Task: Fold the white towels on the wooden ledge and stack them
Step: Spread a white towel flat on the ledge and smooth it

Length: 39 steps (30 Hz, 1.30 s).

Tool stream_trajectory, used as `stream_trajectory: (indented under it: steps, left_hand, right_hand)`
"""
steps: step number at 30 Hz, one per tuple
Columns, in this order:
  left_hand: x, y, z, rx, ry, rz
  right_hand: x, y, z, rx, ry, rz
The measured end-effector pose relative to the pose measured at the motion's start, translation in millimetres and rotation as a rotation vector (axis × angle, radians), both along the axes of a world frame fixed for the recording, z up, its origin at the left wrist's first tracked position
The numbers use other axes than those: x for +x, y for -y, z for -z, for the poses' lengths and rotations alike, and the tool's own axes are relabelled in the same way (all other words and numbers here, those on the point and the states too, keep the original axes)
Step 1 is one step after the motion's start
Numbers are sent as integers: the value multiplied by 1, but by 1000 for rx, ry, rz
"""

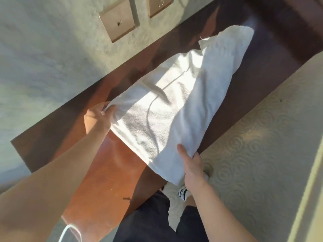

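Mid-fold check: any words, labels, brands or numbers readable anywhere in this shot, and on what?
None readable.
White towel: no tag or print shows.
Two wall plates: only small dark marks, no lettering.
Striped shoe: dark stripes, no brand legible.

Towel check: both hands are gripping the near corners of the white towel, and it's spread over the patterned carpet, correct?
Not quite. The left hand and right hand do grip the near corners of the white towel, but the head view shows it spread over the wooden ledge, not the patterned carpet beside it.
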<state>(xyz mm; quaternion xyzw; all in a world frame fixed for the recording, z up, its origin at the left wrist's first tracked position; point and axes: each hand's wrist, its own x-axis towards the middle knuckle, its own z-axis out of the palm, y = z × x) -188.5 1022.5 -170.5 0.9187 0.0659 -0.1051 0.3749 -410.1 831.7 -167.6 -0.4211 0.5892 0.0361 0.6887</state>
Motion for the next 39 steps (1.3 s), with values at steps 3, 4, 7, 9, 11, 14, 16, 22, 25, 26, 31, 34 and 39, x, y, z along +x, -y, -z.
stream_trajectory:
  steps: [3, 4, 7, 9, 11, 14, 16, 22, 25, 26, 31, 34, 39]
  left_hand:
    - [-5, -5, -2, -104, 5, -124]
    - [-6, -7, -4, -145, 3, -143]
    - [-9, -18, 0, -184, -29, -236]
    - [-11, -26, 10, -125, -85, -282]
    - [-16, -28, 18, -77, -188, -315]
    - [-23, -16, 16, -49, -258, -351]
    - [-22, -5, 13, -86, -270, -393]
    - [-13, 2, 14, -341, -339, -321]
    - [-1, -7, 11, -398, -194, -337]
    - [2, -12, 17, -405, -181, -364]
    - [-6, -25, 30, -425, -323, -528]
    - [-16, -21, 30, -457, -338, -547]
    - [-39, -13, 37, -176, -356, -428]
  right_hand:
    - [-5, 0, 2, 52, 77, 16]
    - [-7, -1, 3, 61, 86, 23]
    - [-13, -4, 8, 38, 22, 22]
    - [-16, -7, 9, 13, -46, 0]
    - [-16, -12, 5, 15, -95, -37]
    - [-14, -20, 2, 31, -70, -142]
    - [-13, -25, 2, 71, -30, -130]
    - [-13, -33, -5, 116, 135, 17]
    - [-20, -37, -3, 75, 112, 84]
    - [-20, -40, -2, 51, 73, 82]
    - [-9, -56, 10, 152, -148, -61]
    - [-10, -58, 10, 296, -114, -78]
    - [-22, -61, 13, 192, -64, -101]
